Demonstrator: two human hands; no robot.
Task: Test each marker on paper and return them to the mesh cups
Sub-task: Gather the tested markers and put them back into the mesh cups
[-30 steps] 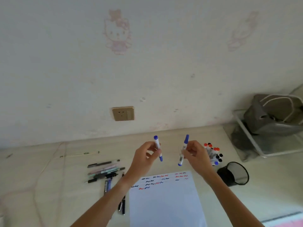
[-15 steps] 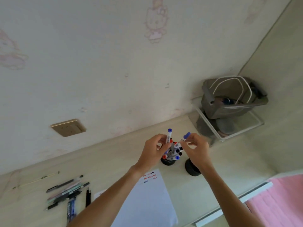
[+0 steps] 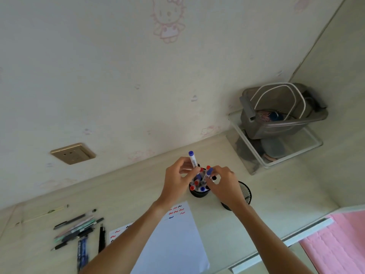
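My left hand [image 3: 178, 179] pinches a blue-capped marker [image 3: 192, 160] held upright, its lower end down among the markers in a black mesh cup [image 3: 199, 191]. My right hand [image 3: 225, 183] pinches a second blue-capped marker [image 3: 207, 173], tilted, also over that cup. The cup holds several red, blue and black capped markers. A second black mesh cup [image 3: 245, 192] stands just right of it, partly hidden behind my right wrist. The white paper [image 3: 173, 240] with red, blue and black squiggles lies in front of the cups under my forearms.
Several pens and markers [image 3: 79, 230] lie loose on the desk at the left. A grey basket [image 3: 282, 113] sits on a clear tray [image 3: 276, 153] at the back right. A wall socket [image 3: 72, 153] is at the left, a pink cloth [image 3: 339, 240] at the right.
The view has swung right and down. Both hands have carried their blue markers from above the paper to the full mesh cup and lowered them into it.
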